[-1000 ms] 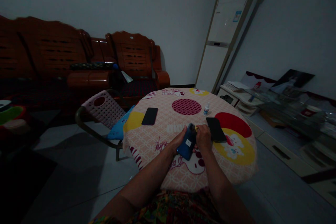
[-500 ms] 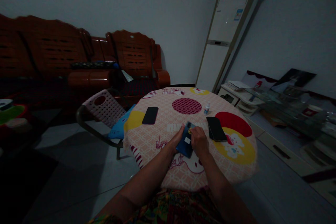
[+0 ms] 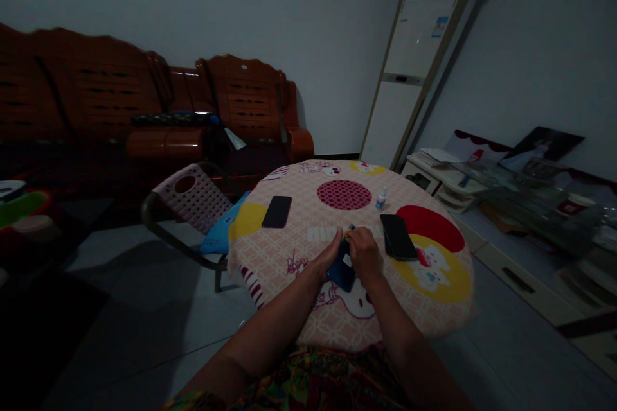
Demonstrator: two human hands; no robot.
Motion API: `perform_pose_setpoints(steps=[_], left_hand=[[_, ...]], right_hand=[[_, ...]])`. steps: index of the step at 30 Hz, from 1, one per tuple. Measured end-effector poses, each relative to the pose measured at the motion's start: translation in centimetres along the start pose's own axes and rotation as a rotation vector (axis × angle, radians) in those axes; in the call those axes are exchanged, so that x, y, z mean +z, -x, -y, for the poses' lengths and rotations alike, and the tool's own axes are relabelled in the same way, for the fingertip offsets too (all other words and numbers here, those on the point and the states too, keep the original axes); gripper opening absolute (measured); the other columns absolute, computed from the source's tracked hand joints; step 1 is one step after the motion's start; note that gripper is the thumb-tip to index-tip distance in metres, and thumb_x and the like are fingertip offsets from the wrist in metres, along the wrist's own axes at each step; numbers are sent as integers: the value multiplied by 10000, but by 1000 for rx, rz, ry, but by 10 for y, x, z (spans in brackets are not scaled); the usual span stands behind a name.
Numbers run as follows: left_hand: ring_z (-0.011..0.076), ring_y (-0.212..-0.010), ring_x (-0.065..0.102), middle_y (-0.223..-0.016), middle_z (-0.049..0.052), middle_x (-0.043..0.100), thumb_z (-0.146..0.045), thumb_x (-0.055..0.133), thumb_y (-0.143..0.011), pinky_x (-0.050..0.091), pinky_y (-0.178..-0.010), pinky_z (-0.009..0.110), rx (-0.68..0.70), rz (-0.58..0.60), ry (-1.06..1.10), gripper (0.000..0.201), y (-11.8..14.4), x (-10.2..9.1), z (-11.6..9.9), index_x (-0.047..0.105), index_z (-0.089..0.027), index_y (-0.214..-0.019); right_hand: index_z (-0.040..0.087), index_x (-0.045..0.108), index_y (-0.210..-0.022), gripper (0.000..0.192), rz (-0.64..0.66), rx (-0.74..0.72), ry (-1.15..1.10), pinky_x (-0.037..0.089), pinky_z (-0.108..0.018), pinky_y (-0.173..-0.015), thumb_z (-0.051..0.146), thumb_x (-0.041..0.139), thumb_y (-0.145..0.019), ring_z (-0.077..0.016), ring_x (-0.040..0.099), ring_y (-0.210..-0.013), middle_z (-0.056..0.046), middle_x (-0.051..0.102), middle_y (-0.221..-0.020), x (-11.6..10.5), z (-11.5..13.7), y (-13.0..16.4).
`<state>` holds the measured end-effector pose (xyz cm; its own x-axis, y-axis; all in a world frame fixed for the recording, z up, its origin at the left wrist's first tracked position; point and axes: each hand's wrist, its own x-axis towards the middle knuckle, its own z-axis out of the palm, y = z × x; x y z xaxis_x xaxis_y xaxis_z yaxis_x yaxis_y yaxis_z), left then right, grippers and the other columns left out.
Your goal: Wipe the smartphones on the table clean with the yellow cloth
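Note:
My left hand (image 3: 330,255) is closed on the left edge of a blue smartphone (image 3: 341,275), its back facing up with a small white label on it. The phone is held over the near part of the round table. My right hand (image 3: 364,255) pinches a small yellow piece (image 3: 348,237) against the upper part of the phone's back; its exact kind is too small to make out. To the right of that hand lies a black phone (image 3: 398,237). A small white bottle (image 3: 381,198) stands behind it, and another dark phone (image 3: 277,212) rests at the left.
A patterned cloth covers the round table (image 3: 308,308). A woven chair (image 3: 193,196) with a blue cushion (image 3: 216,234) stands at its left. Wooden sofas (image 3: 245,96) line the wall. A tall white air conditioner (image 3: 405,64) and a low cabinet (image 3: 511,270) are to the right.
The phone's top has tipped, so its back looks steeper and darker. My right hand and the yellow piece have shifted slightly up toward the phone's top edge; my left fingers have followed.

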<state>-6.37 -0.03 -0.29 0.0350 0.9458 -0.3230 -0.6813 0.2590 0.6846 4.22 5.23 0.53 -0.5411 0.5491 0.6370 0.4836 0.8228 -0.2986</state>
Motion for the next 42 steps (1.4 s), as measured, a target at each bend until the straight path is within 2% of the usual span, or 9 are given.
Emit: perform_pose_setpoints(steps=[6,10,14,20,23,25,32,39,42], left_hand=[[194,-703,599,-742,51,611,-796,400,-769,466,-685,285,-95,-60,14,688,4,1,-3,611,-146,-849],[172,-619,579,-677,40,603,-782,331,-808,457,-620,267,-103,-58,19,694,6,3,-6,618,-151,-834],[184,-640,605,-736,73,643,-761,297,-834,466,-623,278,-103,-18,49,714,6,1,-7,636,-133,-865],[183,-649,625,-747,79,662,-724,310,-861,476,-655,283,-50,-58,68,677,2,-5,-4,630,-128,-844],[175,-618,616,-723,69,655,-736,334,-846,476,-637,278,-49,-75,51,672,2,-6,-4,624,-130,-852],[176,-594,610,-708,67,653,-753,352,-827,483,-619,285,-66,-51,30,685,2,-5,-3,626,-128,-875],[210,-607,644,-782,126,683,-747,290,-844,513,-622,333,-125,154,-19,767,12,3,-6,624,-104,-1096],[219,-620,664,-801,133,696,-730,281,-860,523,-603,330,-154,138,24,756,16,4,-9,622,-104,-1113],[207,-597,656,-759,112,692,-707,309,-873,526,-594,322,-123,48,47,706,14,3,-10,637,-102,-1030]], right_hand=[[222,665,-996,301,79,-119,-91,436,-315,-828,81,423,-887,-202,522,-936,-59,599,-910,-3,0,11],[220,667,-976,258,35,-42,-60,438,-317,-828,104,457,-882,-204,522,-923,-60,599,-913,-5,-4,12],[208,666,-918,232,-5,58,17,437,-314,-824,101,466,-870,-201,516,-894,-61,589,-878,-8,-7,11],[207,658,-918,240,35,-10,-31,436,-301,-817,86,457,-867,-193,517,-884,-50,585,-863,-10,1,18],[211,659,-922,244,20,16,-21,433,-303,-812,97,447,-879,-195,515,-886,-55,589,-876,-10,-1,16],[207,662,-931,243,1,50,2,428,-304,-813,110,443,-888,-197,514,-892,-59,590,-884,-9,-6,13],[181,680,-926,273,-86,161,-4,422,-310,-750,131,414,-902,-194,497,-795,-55,566,-818,0,-30,-1],[179,687,-906,280,-105,182,-93,449,-300,-741,133,411,-889,-186,528,-791,-62,579,-843,-1,-28,4],[214,682,-921,262,-57,169,-118,460,-288,-792,120,442,-869,-178,557,-861,-51,590,-892,-5,-19,16]])
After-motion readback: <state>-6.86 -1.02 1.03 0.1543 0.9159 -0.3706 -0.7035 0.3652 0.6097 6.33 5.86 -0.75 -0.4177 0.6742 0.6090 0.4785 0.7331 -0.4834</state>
